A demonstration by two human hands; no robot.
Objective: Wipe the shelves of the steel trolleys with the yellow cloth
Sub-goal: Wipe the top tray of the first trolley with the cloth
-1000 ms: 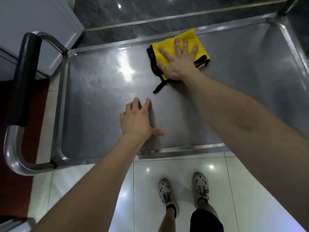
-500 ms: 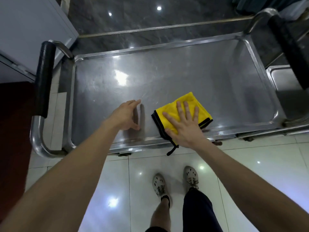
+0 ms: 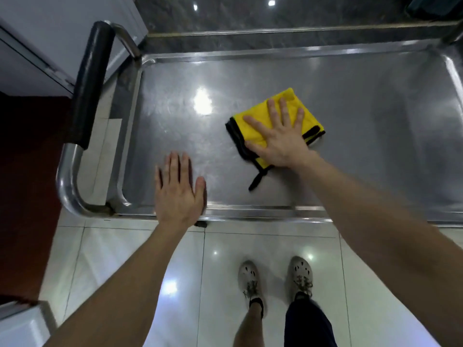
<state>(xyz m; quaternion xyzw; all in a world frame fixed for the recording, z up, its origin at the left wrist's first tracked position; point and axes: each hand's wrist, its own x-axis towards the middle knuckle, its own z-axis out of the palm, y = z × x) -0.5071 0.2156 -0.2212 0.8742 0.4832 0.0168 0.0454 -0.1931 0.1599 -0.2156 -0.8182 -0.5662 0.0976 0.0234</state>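
Yellow cloth (image 3: pixel 312 120) beneath flat, splayed right grip (image 3: pixel 280 141) on steel trolley shelf (image 3: pixel 375 108); left grip (image 3: pixel 178 194) released, flat at near rim.

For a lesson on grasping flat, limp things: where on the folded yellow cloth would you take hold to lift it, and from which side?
Probably the black loop trailing off the near corner of the cloth, pinched from the near side. The cloth lies folded flat on the shelf under the right hand, offering no raised edge; the loop sticks out free.
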